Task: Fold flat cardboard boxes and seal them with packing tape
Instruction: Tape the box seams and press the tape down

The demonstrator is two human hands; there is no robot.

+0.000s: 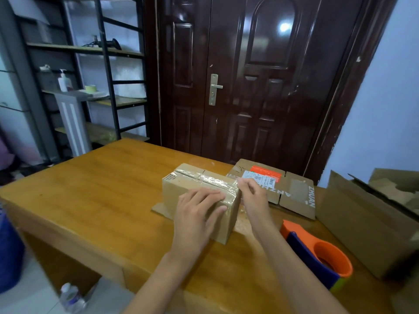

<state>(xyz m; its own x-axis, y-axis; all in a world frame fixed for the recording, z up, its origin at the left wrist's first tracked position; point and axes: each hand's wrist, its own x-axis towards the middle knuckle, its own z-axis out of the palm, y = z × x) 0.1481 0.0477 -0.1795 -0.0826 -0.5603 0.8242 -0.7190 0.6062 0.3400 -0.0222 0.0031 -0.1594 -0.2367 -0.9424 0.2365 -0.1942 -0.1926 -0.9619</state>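
A folded cardboard box (pixel 195 191) stands on the wooden desk (pixel 102 189), slightly right of centre, with its long axis running away from the person. Clear packing tape (pixel 210 180) runs along the top seam and wraps over the near right corner, wrinkled and glossy. A strip of flat cardboard (pixel 159 210) protrudes from under the box on its left side.

The left hand (pixel 195 214) lies flat on the near end of the box top, fingers straight and together, pressing on the taped surface, with the thumb down the near face. The right hand (pixel 251 196) is at the right upper edge of the box, its fingers curled and its fingertips (pixel 240 182) touching the tape at the corner; whether they pinch the tape or merely press it cannot be determined.

Just beyond the right hand, a flattened box (pixel 292 191) lies on the desk, bearing an orange label, a white shipping label and printed lettering. Near the right forearm sits an orange and blue tape dispenser (pixel 317 252), apart from both hands. A large open carton (pixel 367 223) occupies the desk's right edge.

Behind the desk is a dark brown door (pixel 249 75). A black metal shelf unit (pixel 90 71) stands to the left. A plastic bottle (pixel 71 298) lies on the floor.
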